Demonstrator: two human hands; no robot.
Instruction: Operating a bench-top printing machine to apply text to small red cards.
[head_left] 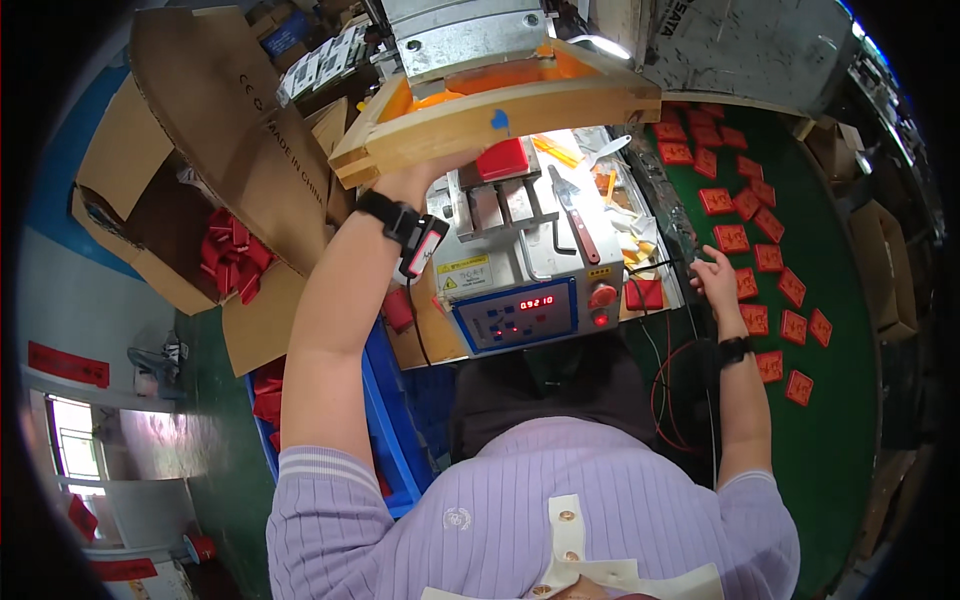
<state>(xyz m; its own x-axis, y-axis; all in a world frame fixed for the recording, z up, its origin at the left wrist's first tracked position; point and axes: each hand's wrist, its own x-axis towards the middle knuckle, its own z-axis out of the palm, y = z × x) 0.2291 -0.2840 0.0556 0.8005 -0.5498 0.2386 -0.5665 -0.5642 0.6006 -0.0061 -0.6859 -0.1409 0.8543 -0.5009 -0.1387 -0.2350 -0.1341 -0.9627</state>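
My left hand (432, 172) reaches under the front bar of a wooden screen-printing frame (570, 105). Its fingers are hidden there, close beside a red square box (503, 160) seated on the machine's metal fixture (488, 210). Whether those fingers grip the box I cannot tell. Out to the right, my right hand (714, 278) hovers by the edge of a green surface, fingers apart and slightly bent, nothing visible in them. Nearest to it are red square pieces (731, 238) with gold printing, spread over the green surface (680, 185).
The printing machine (515, 315) has a lit red display and red knob. A wooden-handled spatula (580, 225) and a white scraper (607, 150) lie on its right. An open carton (130, 240) with red pieces stands left, above a blue bin (385, 420). Cables hang near my right arm.
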